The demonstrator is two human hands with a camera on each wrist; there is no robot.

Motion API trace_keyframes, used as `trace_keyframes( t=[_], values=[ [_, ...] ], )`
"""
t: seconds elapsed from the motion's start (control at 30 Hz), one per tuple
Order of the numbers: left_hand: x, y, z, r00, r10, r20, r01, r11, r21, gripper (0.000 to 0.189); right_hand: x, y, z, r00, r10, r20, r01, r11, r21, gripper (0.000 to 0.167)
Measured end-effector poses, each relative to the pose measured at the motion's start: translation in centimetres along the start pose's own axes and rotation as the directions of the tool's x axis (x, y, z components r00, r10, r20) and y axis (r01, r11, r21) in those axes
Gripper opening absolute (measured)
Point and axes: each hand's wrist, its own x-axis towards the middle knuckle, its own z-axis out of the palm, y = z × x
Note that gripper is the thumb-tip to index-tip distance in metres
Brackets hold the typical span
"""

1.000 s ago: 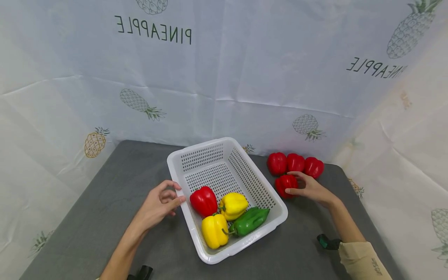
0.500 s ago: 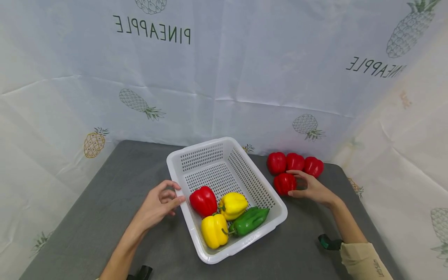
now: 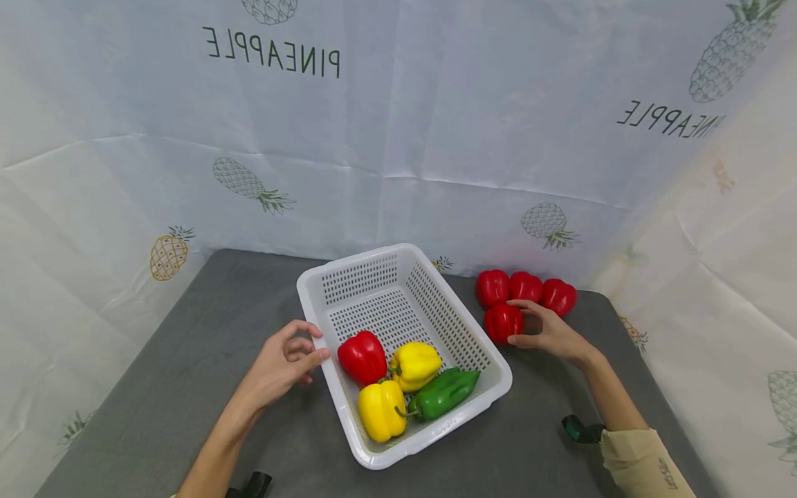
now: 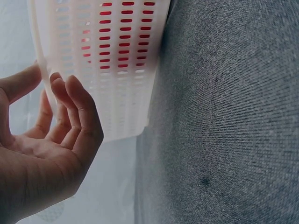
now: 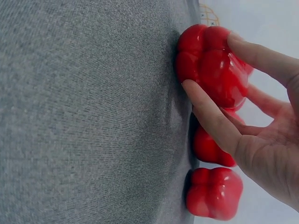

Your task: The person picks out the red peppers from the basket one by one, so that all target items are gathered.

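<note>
In the head view my right hand (image 3: 548, 333) has thumb and fingers about a red bell pepper (image 3: 503, 324); the right wrist view shows the fingertips on the sides of this red bell pepper (image 5: 210, 65). Right behind it is a row of other red bell peppers (image 3: 492, 288). My left hand (image 3: 283, 363) holds the left rim of a white perforated basket (image 3: 349, 408), thumb on one side of the rim in the left wrist view. Inside lie a red bell pepper (image 3: 362, 357), two yellow bell peppers (image 3: 381, 411) and a long green pepper (image 3: 445, 394).
A dark grey cloth (image 3: 249, 304) covers the table. Behind and at both sides hangs a pale curtain (image 3: 398, 124) printed with pineapples. The basket stands between the two hands, left of the red peppers.
The held red pepper has shifted slightly back and left, close up to the row behind it, with my right hand following. My left hand and the basket stay put.
</note>
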Motion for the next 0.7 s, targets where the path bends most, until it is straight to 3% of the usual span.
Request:
trace_keyframes(
  t=[0.47, 0.7],
  values=[
    [0.0, 0.1, 0.0, 1.000, -0.005, -0.002, 0.005, 1.000, -0.003, 0.043, -0.1, -0.9, -1.0, 0.999, 0.013, 0.030, -0.015, 0.999, 0.044, 0.087],
    [0.0, 0.0, 0.0, 1.000, 0.000, 0.001, 0.000, 1.000, -0.004, 0.043, -0.5, -1.7, -2.0, 1.000, -0.001, 0.016, 0.001, 1.000, 0.013, 0.086]
  ],
)
